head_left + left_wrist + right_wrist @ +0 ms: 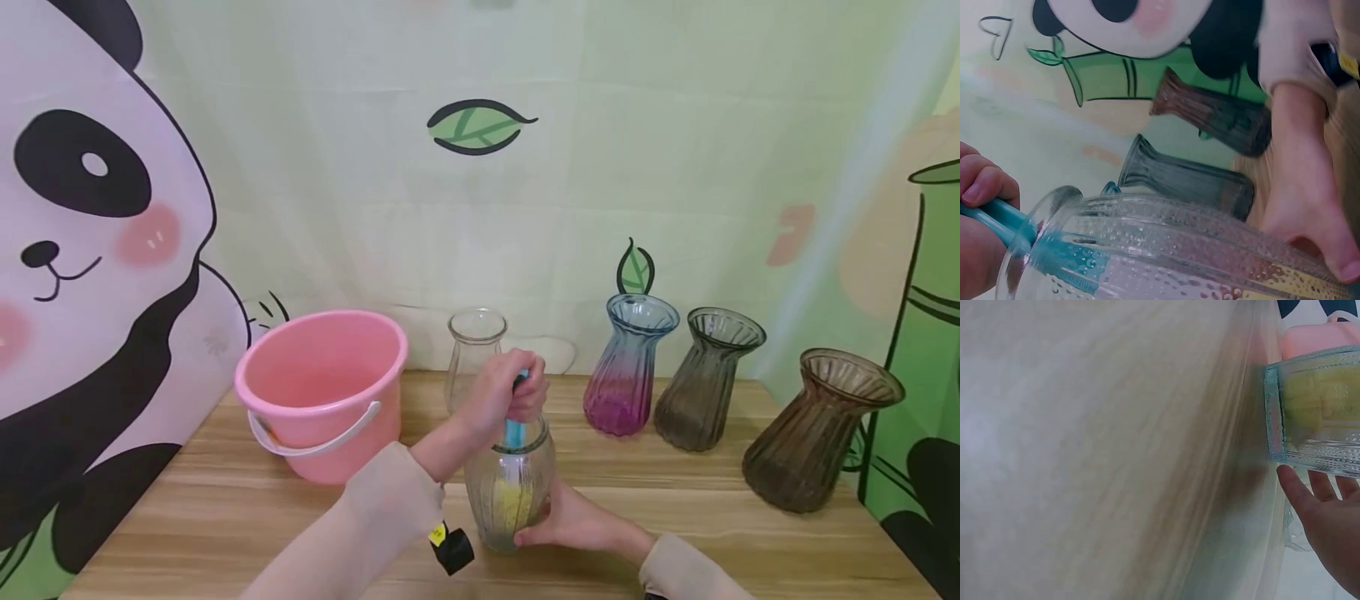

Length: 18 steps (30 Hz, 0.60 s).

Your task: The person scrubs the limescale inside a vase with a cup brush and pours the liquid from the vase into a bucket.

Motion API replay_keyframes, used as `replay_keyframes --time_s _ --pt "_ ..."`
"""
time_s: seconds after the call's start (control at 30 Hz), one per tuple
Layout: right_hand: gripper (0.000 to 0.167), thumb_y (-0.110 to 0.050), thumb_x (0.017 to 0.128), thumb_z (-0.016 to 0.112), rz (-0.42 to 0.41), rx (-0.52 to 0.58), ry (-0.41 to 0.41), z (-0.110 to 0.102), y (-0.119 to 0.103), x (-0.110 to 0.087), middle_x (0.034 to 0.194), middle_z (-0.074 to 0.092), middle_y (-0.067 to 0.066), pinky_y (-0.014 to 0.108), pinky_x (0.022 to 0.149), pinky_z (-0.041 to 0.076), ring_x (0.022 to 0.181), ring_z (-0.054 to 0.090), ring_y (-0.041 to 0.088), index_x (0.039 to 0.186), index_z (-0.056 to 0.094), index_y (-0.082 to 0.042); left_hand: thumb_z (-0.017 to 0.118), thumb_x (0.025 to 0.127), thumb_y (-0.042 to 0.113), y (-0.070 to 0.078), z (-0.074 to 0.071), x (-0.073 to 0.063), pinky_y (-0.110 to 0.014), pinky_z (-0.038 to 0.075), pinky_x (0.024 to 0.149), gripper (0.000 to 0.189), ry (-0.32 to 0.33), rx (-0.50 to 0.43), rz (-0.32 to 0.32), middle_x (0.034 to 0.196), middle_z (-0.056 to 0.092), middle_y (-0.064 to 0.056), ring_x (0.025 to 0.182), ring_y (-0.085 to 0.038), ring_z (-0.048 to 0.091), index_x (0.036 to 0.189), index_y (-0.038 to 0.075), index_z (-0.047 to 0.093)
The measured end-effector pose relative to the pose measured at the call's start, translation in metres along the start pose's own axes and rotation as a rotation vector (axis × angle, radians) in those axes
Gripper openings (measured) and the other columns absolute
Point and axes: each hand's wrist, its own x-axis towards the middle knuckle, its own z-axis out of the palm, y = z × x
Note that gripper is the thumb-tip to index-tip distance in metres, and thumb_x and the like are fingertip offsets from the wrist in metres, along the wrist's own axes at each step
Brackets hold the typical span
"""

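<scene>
My left hand [517, 387] grips the teal handle [515, 432] of a sponge brush above a clear ribbed glass vase [487, 508]. The brush reaches down through the vase's mouth. Its yellow sponge head [513, 505] shows through the glass low inside, and again in the right wrist view as a yellow mass [1322, 400]. Low on the vase's right side, my right hand [566, 517] holds it, thumb in front and fingers partly hidden behind. Dimpled glass fills the bottom of the left wrist view, with the teal handle [997, 222] entering at its rim.
A pink bucket [330, 442] with a white handle stands on the wooden table [615, 483] to the left. Another clear vase [465, 358] is behind my left hand. To the right stand a blue-purple vase [622, 375], a grey vase [697, 392] and a brown vase [806, 442].
</scene>
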Motion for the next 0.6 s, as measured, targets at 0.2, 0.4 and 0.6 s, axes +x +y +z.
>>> replay_keyframes --time_s 0.2,0.4,0.6 --pt "0.073 -0.018 0.076 0.073 0.013 -0.013 -0.079 -0.011 -0.001 -0.001 0.130 0.047 0.013 0.030 0.095 0.040 0.119 0.045 0.026 0.133 0.031 -0.001 0.025 0.092 0.016 -0.004 -0.005 0.002 -0.020 0.017 0.041 0.039 -0.032 0.003 0.017 0.045 0.024 0.010 0.040 -0.007 0.019 0.053 0.013 0.024" --pt "0.073 -0.017 0.071 0.076 -0.041 -0.044 -0.123 -0.020 -0.001 0.004 0.127 0.050 0.013 0.025 0.095 0.038 0.117 0.047 0.021 0.131 0.035 -0.002 0.023 0.092 0.015 -0.005 -0.011 0.004 -0.021 0.018 0.041 0.040 -0.085 -0.037 0.004 0.044 0.025 0.008 0.039 -0.008 0.020 0.053 0.014 0.025" --pt "0.074 -0.012 0.070 0.076 -0.061 0.017 -0.139 -0.019 0.001 0.005 0.127 0.051 0.015 0.023 0.095 0.039 0.113 0.050 0.013 0.131 0.036 0.000 0.023 0.089 0.014 0.000 -0.016 0.010 -0.021 0.016 0.040 0.038 -0.148 -0.108 -0.020 0.043 0.025 0.008 0.039 -0.008 0.019 0.051 0.015 0.025"
